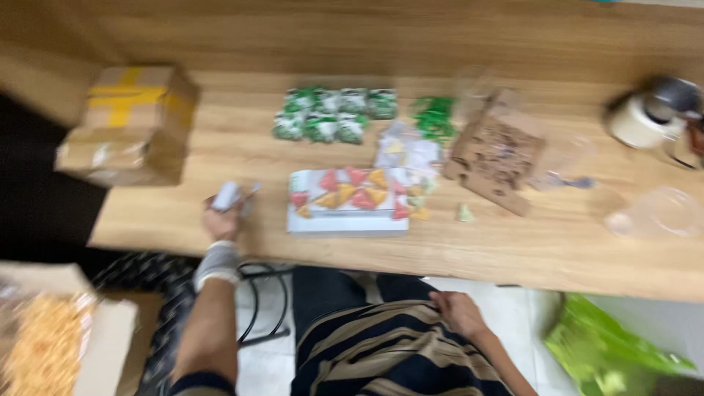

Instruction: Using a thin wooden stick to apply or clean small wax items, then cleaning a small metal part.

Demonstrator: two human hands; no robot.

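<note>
Gripping a small white packet (pixel 227 195), the left hand (pixel 220 220) nears the half-filled tray (pixel 345 224); green packets (pixel 334 114) wait; the right hand (pixel 456 312) rests loosely curled and empty on the lap.

Whole frame motion-blurred. Small pale object (pixel 227 196) in left hand (pixel 220 218): kind unreadable. Open carton with yellowish contents (pixel 44 345), lower left, cut by frame edge. Green bag (pixel 609 352), lower right, cut off at bottom. Metallic item (pixel 678 110) at right edge: partly out of frame, identity unclear.
</note>
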